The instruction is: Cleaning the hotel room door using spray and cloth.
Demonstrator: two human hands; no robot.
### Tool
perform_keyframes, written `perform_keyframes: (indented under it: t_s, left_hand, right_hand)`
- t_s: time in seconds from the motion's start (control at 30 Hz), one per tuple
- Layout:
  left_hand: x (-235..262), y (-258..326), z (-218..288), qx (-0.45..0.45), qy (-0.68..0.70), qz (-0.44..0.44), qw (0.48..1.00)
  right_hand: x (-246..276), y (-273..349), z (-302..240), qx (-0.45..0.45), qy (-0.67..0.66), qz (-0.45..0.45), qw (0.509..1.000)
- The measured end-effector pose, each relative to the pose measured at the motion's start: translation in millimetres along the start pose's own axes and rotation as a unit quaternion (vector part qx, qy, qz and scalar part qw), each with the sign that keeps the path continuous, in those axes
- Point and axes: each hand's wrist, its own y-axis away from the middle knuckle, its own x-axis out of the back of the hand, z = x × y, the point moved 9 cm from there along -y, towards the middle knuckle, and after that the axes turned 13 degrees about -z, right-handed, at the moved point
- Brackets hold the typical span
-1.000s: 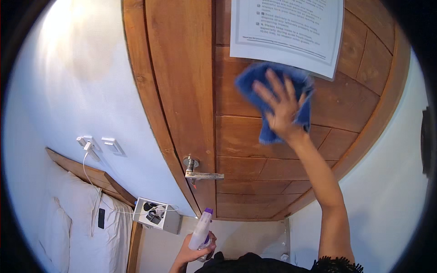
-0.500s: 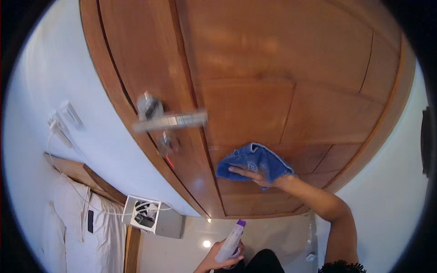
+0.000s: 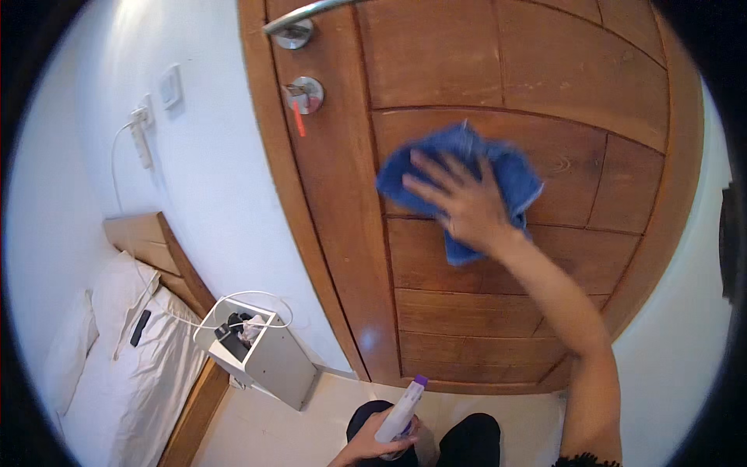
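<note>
Wiping stroke, I reckon: right hand (image 3: 473, 212), fingers splayed, is on the blue cloth (image 3: 511, 173) against the wooden door (image 3: 420, 257), 2 o'clock (contact's blurry). Left hand (image 3: 377, 442) is clamped round the purple-nozzled spray bottle (image 3: 402, 411), 6 o'clock. Next pass needs even pressure.

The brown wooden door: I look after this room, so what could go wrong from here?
The blue fabric cloth under the right hand could snag the slim red tag hanging at the round silver lock if it strays that way. The pale, purple-tipped spray bottle in the left hand might drip, perhaps leaving the pale floor slippery.
</note>
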Motion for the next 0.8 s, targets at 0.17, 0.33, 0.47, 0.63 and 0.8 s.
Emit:
perform_keyframes:
  t_s: [0.17,0.33,0.47,0.63,0.8]
  left_hand:
    - [14,28,10,-0.032,-0.021,0.073,0.997]
    - [19,28,16,-0.075,-0.029,0.114,0.99]
    - [21,38,-10,0.034,0.028,0.187,0.981]
    - [21,47,-22,0.071,0.041,0.182,0.98]
    - [19,42,-21,0.023,0.05,0.174,0.983]
  right_hand:
    - [18,-31,-18,0.077,-0.126,0.169,0.974]
    - [-54,-72,-89,0.157,-0.125,0.183,0.962]
    - [-156,-30,-178,0.222,-0.628,-0.093,0.74]
    - [-142,12,-158,0.029,-0.772,-0.16,0.614]
    - [-24,-97,-91,0.083,-0.119,0.218,0.965]
